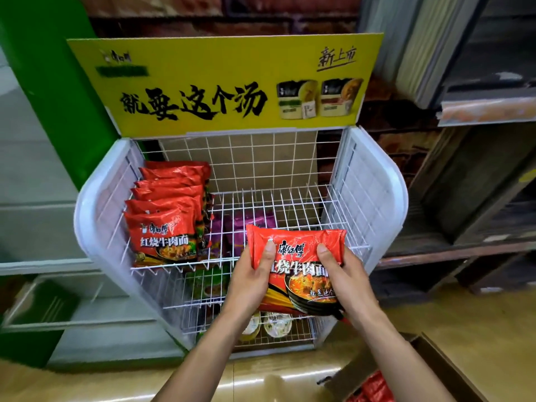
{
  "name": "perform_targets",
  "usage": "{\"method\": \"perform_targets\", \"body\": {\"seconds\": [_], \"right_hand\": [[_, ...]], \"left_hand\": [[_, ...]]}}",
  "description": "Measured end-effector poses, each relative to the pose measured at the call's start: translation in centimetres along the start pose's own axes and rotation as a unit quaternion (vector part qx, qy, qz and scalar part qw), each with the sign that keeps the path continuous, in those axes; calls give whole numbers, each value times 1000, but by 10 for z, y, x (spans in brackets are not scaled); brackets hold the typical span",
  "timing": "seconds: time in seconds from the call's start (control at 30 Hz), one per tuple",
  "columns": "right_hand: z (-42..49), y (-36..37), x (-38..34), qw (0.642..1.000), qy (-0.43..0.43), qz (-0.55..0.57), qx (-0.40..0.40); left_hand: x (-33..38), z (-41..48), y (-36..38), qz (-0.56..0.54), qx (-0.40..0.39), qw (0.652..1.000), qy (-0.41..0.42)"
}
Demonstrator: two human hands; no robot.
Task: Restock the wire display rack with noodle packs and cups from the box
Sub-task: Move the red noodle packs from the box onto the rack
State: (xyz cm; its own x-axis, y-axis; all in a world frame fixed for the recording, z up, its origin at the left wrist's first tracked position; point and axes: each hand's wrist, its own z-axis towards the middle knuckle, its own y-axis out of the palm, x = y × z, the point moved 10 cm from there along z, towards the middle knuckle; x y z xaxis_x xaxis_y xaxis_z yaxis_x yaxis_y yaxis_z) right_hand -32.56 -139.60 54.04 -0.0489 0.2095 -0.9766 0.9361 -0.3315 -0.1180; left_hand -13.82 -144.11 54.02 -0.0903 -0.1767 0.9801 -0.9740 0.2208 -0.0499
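Observation:
A red noodle pack (pixel 300 268) is held upright in front of the white wire display rack (pixel 362 181), at the level of its top shelf's front edge. My left hand (pixel 252 281) grips the pack's left side, thumb on its face. My right hand (pixel 345 278) grips the right side the same way. Several red noodle packs (pixel 165 216) stand in a row on the left of the top shelf. Purple packs (pixel 246 224) show through the wire on the shelf below, and noodle cups (pixel 275 324) lie on the lowest shelf. The cardboard box (pixel 435 364) with red packs sits at bottom right.
A yellow sign (pixel 226 82) tops the rack. A green pillar (pixel 55 91) and a glass-fronted cabinet (pixel 34 227) stand to the left. Dark wooden shelving (pixel 464 227) is on the right. The right half of the top shelf holds nothing.

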Motion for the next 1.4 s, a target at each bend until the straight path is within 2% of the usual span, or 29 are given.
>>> {"method": "perform_targets", "body": {"seconds": [0.33,0.57,0.77,1.4], "right_hand": [[22,57,-30,1000,-24,1,-10],[37,70,-38,999,-26,-2,-22],[60,71,-37,999,-23,-5,-31],[173,89,-51,993,-23,-37,-110]], "left_hand": [[23,25,-52,8,-4,999,36],[22,40,-64,-10,7,999,37],[29,56,-65,22,33,998,47],[44,139,-67,26,128,991,37]]}}
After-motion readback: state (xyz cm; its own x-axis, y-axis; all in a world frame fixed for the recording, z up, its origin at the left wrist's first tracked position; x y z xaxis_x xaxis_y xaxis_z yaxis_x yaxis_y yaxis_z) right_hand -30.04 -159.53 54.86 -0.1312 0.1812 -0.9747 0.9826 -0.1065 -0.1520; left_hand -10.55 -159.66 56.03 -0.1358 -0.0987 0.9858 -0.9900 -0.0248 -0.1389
